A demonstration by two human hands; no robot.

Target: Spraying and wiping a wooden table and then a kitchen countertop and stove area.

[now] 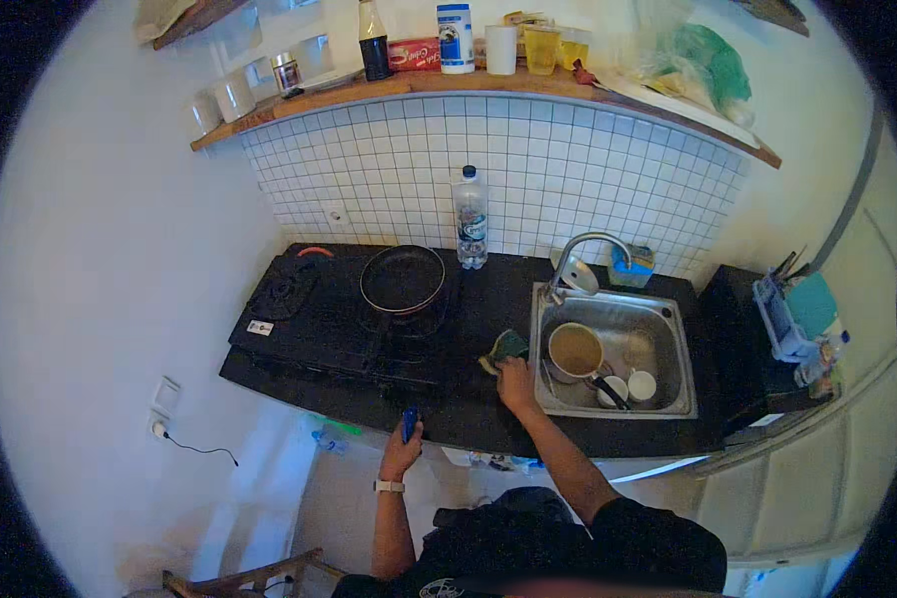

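Observation:
My right hand (516, 381) grips the lower end of a green and yellow scouring sponge (508, 349) on the black countertop, just left of the sink. In my left hand (402, 451) is a small blue object (410, 424), perhaps a phone, held at the counter's front edge; a pale watch band circles that wrist. The steel sink (689, 374) holds a saucepan (576, 351) with a black handle and brownish contents. Two white cups (642, 386) sit beside and partly under that handle. A frying pan (404, 278) rests on the black gas stove (306, 336).
A plastic bottle (472, 220) stands against the tiled wall. The curved faucet (594, 236) arches over the sink, with a blue pack (632, 265) behind it. At right is a blue dish rack (777, 321). Overhead runs a wooden shelf (418, 84) carrying bottles and cups.

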